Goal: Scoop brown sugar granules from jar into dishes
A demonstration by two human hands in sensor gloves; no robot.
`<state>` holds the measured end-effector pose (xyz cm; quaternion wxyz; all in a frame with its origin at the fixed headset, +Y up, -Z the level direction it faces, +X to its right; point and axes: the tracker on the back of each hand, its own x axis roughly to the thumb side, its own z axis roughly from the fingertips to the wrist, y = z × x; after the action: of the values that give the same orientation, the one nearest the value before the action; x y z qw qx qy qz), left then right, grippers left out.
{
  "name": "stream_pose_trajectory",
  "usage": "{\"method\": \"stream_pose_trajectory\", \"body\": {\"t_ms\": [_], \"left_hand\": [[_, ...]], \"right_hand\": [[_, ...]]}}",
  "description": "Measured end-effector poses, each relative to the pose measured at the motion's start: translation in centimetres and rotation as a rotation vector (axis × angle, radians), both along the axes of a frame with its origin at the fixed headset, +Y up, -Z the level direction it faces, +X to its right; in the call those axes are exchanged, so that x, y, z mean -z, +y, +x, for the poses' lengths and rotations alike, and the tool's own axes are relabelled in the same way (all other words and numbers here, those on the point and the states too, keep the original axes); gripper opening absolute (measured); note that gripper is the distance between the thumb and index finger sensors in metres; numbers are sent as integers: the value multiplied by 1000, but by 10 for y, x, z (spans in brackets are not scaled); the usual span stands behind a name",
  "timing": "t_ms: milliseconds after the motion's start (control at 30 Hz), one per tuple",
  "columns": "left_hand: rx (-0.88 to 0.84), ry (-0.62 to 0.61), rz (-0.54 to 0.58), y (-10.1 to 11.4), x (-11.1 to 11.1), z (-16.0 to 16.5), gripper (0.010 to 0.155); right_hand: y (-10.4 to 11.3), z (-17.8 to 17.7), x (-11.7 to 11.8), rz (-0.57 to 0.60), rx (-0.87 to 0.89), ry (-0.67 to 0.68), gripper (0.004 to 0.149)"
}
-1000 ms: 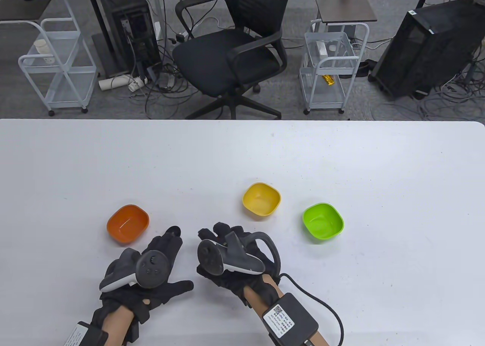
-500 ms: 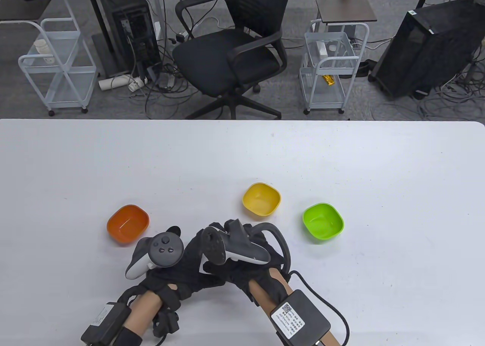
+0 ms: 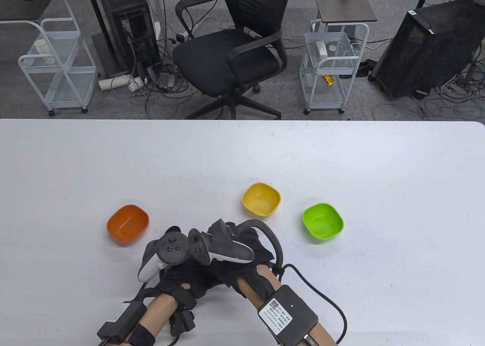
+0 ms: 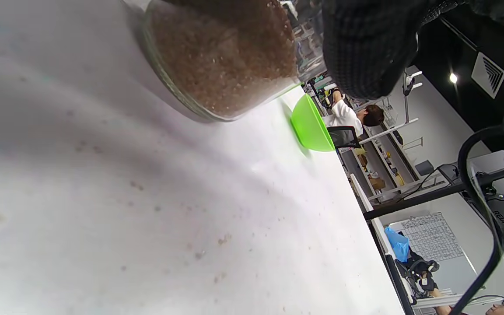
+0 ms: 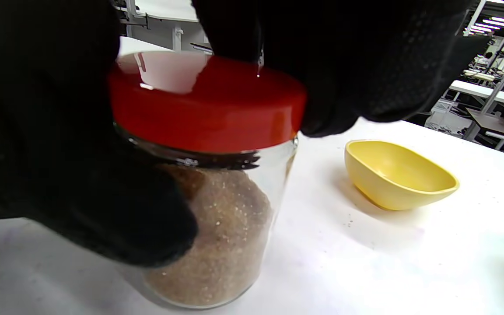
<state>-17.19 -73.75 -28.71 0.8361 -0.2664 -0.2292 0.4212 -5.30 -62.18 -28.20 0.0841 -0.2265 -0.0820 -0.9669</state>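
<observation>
A glass jar (image 5: 225, 227) of brown sugar granules with a red lid (image 5: 204, 105) stands on the white table. In the table view it is hidden under both hands and their trackers. My left hand (image 3: 178, 276) holds the jar's glass body; the left wrist view shows the jar's base (image 4: 221, 57). My right hand (image 3: 246, 264) grips the red lid from above. The orange dish (image 3: 127, 224), yellow dish (image 3: 261, 199) and green dish (image 3: 323, 222) hold nothing and stand in an arc beyond the hands.
The white table (image 3: 379, 164) reaches to its far edge. Beyond it on the floor are a black office chair (image 3: 231, 50), two white wire carts (image 3: 57, 66) and computer towers. A cable (image 3: 322, 296) runs from my right wrist box.
My left hand left its flat rest on the table, moved right and turned to hold the jar. My right hand shifted slightly left over the lid.
</observation>
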Motion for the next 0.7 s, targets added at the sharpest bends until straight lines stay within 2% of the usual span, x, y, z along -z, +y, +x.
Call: {"method": "stream_pose_trajectory", "body": {"t_ms": [267,367,700], "left_hand": [[-3,6,8,0,3,-1,113],[-3,4,7,0,4,-2,113],[-5,-4,-8,0,5,-3,113]], "right_hand": [[-4,2,-4,45,5,100,82],[-3,3,-3,12,4,158,81],[-1,3,-1,-134,0,224,78]]}}
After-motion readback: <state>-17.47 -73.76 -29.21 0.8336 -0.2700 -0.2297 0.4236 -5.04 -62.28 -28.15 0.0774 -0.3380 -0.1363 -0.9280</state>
